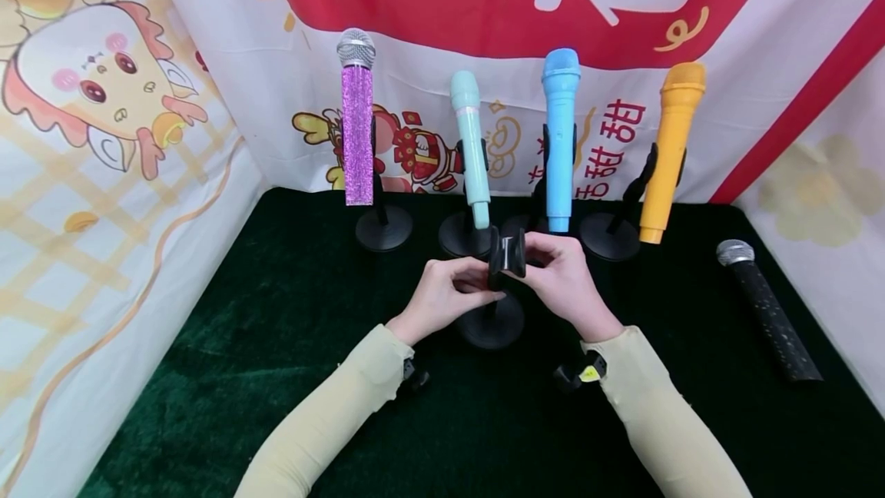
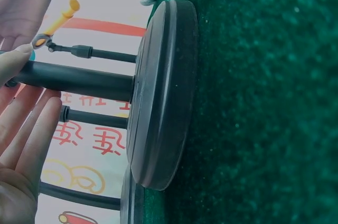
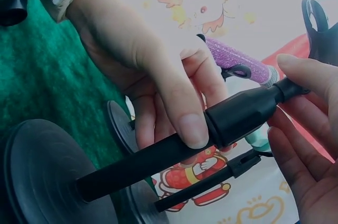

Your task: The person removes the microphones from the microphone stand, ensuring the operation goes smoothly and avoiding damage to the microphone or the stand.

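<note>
A black microphone stand with a round base [image 1: 489,325] stands upright on the dark green cloth, its U-shaped clip [image 1: 508,252] holding nothing. My left hand [image 1: 448,294] holds the pole [image 3: 142,168] with thumb and fingers, just below the thicker collar [image 3: 245,115]. Higher up, my right hand [image 1: 563,279] pinches the narrow neck [image 3: 288,89] under the clip. In the left wrist view the base [image 2: 163,97] sits flat on the cloth.
Behind stand a purple glitter microphone [image 1: 357,133], a mint one [image 1: 472,144], a blue one [image 1: 560,137] and an orange one [image 1: 671,152], each in a black stand. A black speckled microphone [image 1: 774,317] lies at the right. Printed fabric walls [image 1: 228,37] surround the cloth.
</note>
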A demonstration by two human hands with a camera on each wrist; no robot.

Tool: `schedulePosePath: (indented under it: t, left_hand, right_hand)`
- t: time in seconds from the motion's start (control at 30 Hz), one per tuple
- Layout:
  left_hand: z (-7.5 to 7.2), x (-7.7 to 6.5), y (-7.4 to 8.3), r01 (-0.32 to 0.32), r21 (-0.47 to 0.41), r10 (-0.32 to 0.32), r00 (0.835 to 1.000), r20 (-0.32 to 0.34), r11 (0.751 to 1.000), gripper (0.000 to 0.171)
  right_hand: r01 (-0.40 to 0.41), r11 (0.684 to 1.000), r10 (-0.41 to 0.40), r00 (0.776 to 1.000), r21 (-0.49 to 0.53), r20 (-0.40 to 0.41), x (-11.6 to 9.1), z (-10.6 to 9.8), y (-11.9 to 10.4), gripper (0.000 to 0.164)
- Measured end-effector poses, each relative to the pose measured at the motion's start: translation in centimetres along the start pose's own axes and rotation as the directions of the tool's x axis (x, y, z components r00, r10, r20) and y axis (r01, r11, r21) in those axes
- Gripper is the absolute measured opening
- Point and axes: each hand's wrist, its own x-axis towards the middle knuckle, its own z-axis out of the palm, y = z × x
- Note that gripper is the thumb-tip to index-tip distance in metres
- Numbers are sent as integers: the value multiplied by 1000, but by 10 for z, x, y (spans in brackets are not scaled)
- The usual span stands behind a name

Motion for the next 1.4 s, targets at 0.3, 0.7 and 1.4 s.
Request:
schedulePosePath:
  t: [0.3,0.7,1.4]
  left_hand:
    - [0,-1,-1,-33,-7,33,999,-2,999,26]
    - [0,0,1,-33,4,33,999,-2,999,26]
    - [0,0,2,-27,16,27,1000,-7,1000,25]
  right_hand:
    - [2,1000,-2,1000,2,-1,-2,3,4,16]
    - [6,1000,-6,1000,21,-8,-2,4,5,17]
    - [65,998,-64,997,-16,51,2,-2,12,18]
